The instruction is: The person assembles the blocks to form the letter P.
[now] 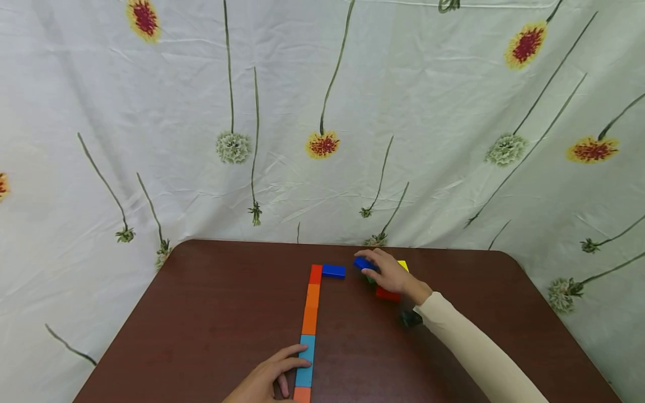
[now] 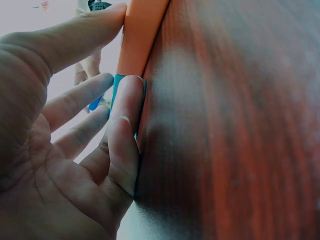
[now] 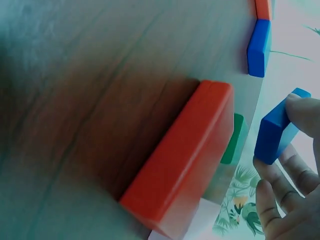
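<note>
My right hand (image 1: 387,271) pinches a dark blue block (image 3: 280,127) between thumb and fingers, at the far right of the table. Lower in the head view, my left hand (image 1: 269,374) lies along the near part of a row of blocks. Its fingers touch the left side of the light blue part (image 1: 305,369), and its thumb is at a salmon block (image 2: 142,35). Farther along the row come orange blocks (image 1: 311,308) and a red block (image 1: 315,274). From that red end another dark blue block (image 1: 333,271) points right, forming a corner.
Below my right hand lie a larger red block (image 3: 185,155) and a green block (image 3: 234,140), with a yellow block (image 1: 403,265) partly hidden behind the hand. The brown table (image 1: 227,296) ends at a hanging flowered cloth (image 1: 282,179).
</note>
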Action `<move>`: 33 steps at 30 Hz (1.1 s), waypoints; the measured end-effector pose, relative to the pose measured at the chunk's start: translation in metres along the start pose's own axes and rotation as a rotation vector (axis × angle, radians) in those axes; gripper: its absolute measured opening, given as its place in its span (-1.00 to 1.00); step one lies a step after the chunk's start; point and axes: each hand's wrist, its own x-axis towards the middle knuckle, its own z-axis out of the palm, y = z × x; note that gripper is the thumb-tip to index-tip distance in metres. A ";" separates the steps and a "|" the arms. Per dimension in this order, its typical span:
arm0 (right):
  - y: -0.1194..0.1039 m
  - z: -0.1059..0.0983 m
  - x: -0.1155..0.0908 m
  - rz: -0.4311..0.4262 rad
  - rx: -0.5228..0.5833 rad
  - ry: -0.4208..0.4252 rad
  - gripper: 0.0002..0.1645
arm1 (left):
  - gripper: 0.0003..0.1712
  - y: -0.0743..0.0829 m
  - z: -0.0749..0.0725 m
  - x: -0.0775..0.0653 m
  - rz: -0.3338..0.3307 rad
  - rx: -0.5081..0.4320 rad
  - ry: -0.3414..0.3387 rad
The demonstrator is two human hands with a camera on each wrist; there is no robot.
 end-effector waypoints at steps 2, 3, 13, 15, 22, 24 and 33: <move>-0.004 0.001 -0.001 -0.004 0.018 -0.009 -0.49 | -0.37 0.000 0.000 0.000 0.007 0.007 0.003; -0.005 0.001 -0.001 -0.006 0.026 -0.009 -0.50 | -0.37 0.000 0.000 0.000 0.009 0.010 0.005; -0.010 0.012 0.000 0.004 0.007 -0.014 -0.51 | -0.38 -0.003 0.002 -0.001 0.043 0.026 0.016; -0.011 0.013 0.000 0.015 0.005 -0.018 -0.51 | -0.38 -0.003 0.002 -0.001 0.045 0.027 0.017; -0.013 0.011 0.001 0.057 -0.040 -0.027 -0.50 | -0.38 -0.002 0.001 0.000 0.023 0.022 0.009; -0.013 0.010 0.001 0.058 -0.047 -0.034 -0.50 | -0.38 -0.001 0.000 -0.001 0.016 0.021 0.006; -0.014 0.013 0.002 0.078 -0.085 -0.089 -0.50 | -0.38 0.001 0.001 0.000 -0.004 0.009 0.005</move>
